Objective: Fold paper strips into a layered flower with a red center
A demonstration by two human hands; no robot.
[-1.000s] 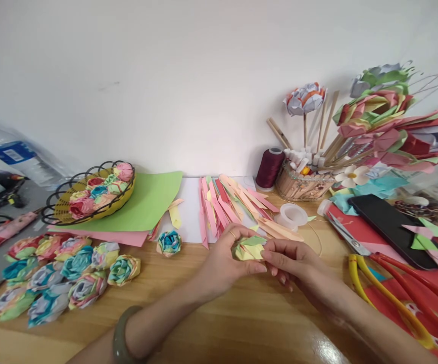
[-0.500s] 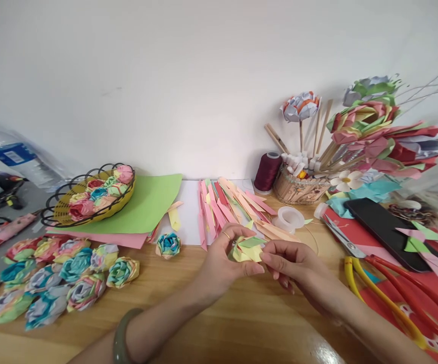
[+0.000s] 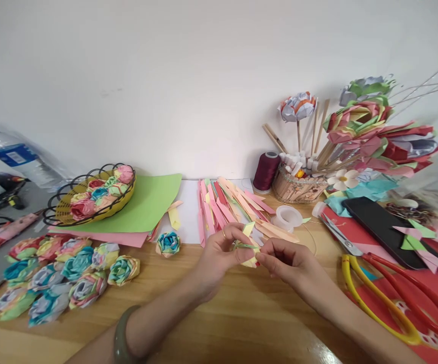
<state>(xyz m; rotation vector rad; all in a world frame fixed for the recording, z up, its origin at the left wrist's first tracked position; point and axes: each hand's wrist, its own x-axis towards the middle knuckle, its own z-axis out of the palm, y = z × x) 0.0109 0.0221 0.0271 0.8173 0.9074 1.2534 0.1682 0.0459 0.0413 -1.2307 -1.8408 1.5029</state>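
A small folded paper flower, yellow with some green and a trace of red, is held up above the table between both hands. My left hand grips it with thumb and fingers, covering much of it. At its right side the fingertips of my right hand pinch the edge of the paper. A pointed yellow tip sticks up over the left fingers. Just behind the hands lie folded paper strips in pink, red and peach. One finished blue paper flower sits to the left.
Several paper flowers lie at left, below a yellow basket of more flowers on green paper. Thread spool, tape roll and stick holder stand behind. Scissors and a black phone lie at right.
The paper flower has been turned in my fingers, so less of its yellow face shows and a pointed tip stands up. My left thumb has drawn back over it.
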